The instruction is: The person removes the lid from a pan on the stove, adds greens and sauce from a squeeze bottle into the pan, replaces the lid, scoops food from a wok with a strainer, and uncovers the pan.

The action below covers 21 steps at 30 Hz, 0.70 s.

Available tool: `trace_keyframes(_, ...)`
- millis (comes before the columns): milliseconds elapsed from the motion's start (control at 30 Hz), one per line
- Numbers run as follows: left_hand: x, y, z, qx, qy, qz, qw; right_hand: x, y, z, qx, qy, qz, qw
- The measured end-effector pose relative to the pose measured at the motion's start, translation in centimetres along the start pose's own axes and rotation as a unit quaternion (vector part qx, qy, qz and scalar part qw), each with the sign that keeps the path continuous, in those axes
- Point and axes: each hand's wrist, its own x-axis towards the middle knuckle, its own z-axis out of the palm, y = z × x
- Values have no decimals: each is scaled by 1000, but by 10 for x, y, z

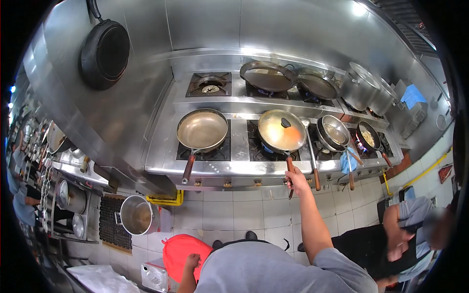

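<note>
Gripping the wooden handle of the lidded pan with the right hand, with fingers clamped round it near the free end. Find the pan on a front-row burner, straight ahead of those fingers and a touch to their left, away from the body. Read the long axis as running from the rim, out over the front edge of the steel surface, back toward the wearer. Count the right hand as nearer by far. Find the left hand low beside the torso, at the red fabric, well apart from the pan. Call its fingers loosely curled; can't tell whether holding or touching anything.

Note the glass lid seated on the pan, with a black knob on top.

Watch the right side: got a ladle just beside the pan, roughly parallel to the handle and also overhanging the edge. Past it, see stacked pans, a blue cloth hanging below, then a small dark pan with food. On the left, see an open pan. Behind, on the raised row, see a wide pan. Keep in mind a co-worker off to the right.
</note>
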Motion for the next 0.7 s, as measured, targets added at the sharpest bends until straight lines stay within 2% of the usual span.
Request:
trace_keyframes(100, -7, 1, -8, 72, -22, 28, 997, 1, -4, 3, -4, -12, 2, 1000)
trace_keyframes(200, 5, -16, -6, 5, -4, -23, 1000, 3, -5, 16, -15, -34, 8, 999)
trace_keyframes(300, 10, -14, -9, 15, -9, -33, 999, 4, -2, 35, -6, -34, -12, 999)
trace_keyframes(433, 11, 5, -11, 60, -15, -2, 998, 7, 0, 46, 21, -24, -4, 999)
trace_keyframes(500, 24, 3, -9, -2, -16, 5, 1000, 6, -2, 41, 9, -30, -1, 1000)
trace_keyframes(700, 15, 24, -3, -1, -9, -3, 1000, 5, -8, 24, -21, -50, 4, 998)
